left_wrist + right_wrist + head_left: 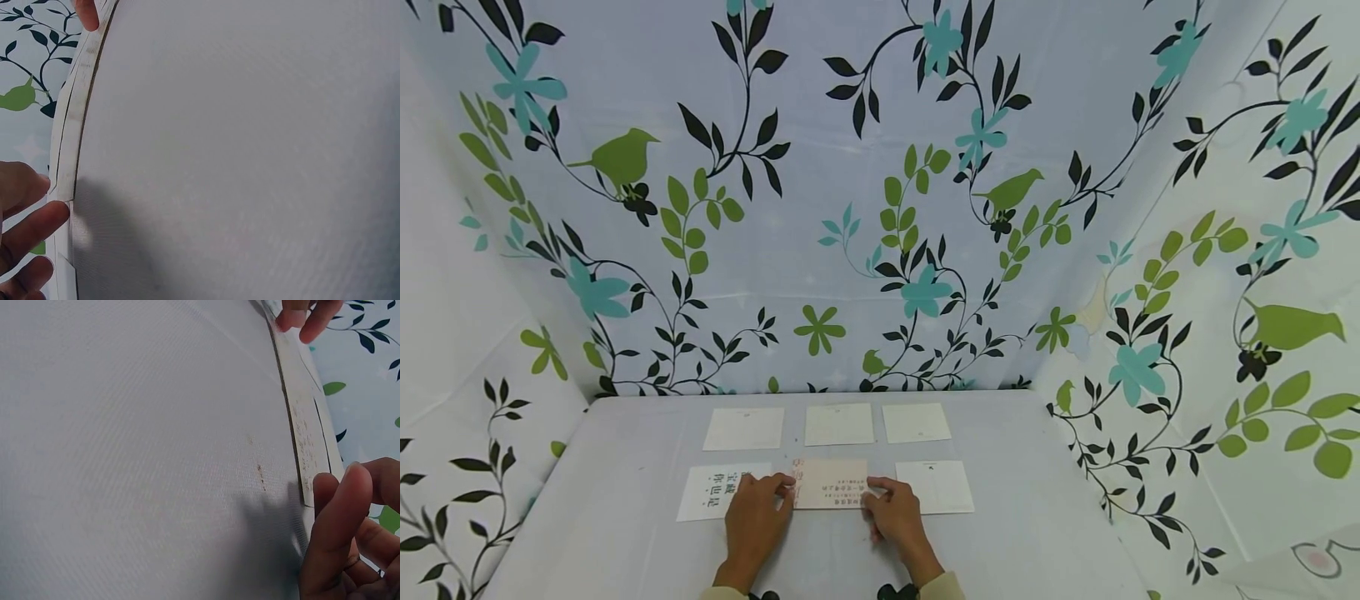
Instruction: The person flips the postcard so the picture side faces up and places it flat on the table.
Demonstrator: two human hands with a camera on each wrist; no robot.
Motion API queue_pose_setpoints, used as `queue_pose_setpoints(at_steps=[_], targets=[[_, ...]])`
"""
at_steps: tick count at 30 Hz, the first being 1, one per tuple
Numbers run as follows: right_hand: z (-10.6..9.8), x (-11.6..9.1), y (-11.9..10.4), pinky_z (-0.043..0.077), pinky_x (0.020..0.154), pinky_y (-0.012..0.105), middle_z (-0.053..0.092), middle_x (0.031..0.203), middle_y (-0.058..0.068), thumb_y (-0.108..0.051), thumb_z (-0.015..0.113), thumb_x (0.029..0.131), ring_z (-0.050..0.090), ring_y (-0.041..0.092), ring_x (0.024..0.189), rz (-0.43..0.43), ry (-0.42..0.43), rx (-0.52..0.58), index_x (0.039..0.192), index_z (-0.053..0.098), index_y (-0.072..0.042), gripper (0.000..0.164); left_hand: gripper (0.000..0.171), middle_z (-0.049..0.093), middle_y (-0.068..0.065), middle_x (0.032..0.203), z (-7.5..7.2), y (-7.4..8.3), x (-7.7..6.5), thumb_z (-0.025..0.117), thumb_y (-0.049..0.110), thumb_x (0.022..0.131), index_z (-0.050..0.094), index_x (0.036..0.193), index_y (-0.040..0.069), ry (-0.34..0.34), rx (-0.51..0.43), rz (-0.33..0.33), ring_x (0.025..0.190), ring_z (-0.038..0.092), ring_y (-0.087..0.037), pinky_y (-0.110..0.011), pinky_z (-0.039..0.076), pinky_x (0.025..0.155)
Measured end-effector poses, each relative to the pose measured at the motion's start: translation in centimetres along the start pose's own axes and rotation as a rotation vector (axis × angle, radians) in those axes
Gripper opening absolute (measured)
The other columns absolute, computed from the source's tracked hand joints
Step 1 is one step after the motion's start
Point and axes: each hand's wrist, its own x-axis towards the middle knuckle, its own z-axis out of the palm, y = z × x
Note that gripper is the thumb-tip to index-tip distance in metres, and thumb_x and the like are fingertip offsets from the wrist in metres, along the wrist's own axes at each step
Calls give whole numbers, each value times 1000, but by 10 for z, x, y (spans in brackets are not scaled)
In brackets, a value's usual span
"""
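A cream printed card [831,477] with red and dark characters lies flat in the front row on the table. My left hand [758,518] pinches its left edge between thumb and finger, lying over part of a white card [700,492] with large black characters. At the opposite edge, my right hand [897,515] pinches the cream card with thumb and forefinger, beside a nearly plain white card [936,487]. The left wrist view shows the left fingers [37,234] at the cards' near edge. In the right wrist view, the right thumb [340,515] is by the card's corner.
Behind the front row lie three pale cards: left [743,429], middle [838,425] and right [917,423]. They rest on a white-covered table [1037,533]. Patterned fabric [820,250] with birds and leaves hangs behind it and along both sides.
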Motion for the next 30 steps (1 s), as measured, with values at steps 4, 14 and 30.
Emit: queue_pose_setpoints(at_steps=[4, 14, 30], targets=[[0, 1, 2, 48, 44, 23, 71, 75, 4, -15, 74, 97, 56, 8, 44, -2, 6, 9, 135, 71, -9, 39, 18, 78, 1, 84, 1, 0, -1, 86, 11, 84, 81, 101, 16, 9, 4, -6, 77, 48, -15, -29, 37, 64], [-15, 4, 7, 49, 43, 25, 72, 77, 4, -13, 75, 95, 56, 10, 44, -28, 101, -31, 127, 74, -8, 32, 16, 75, 1, 84, 3, 2, -4, 85, 13, 86, 79, 101, 16, 3, -1, -25, 81, 50, -16, -31, 40, 67], [-22, 8, 18, 49, 49, 29, 67, 77, 1, -13, 80, 88, 61, 17, 59, -32, 271, -125, 113, 78, -10, 26, 13, 70, 5, 77, 8, 7, -5, 82, 9, 86, 79, 97, 16, -2, -37, -29, 75, 45, -12, -26, 37, 62]])
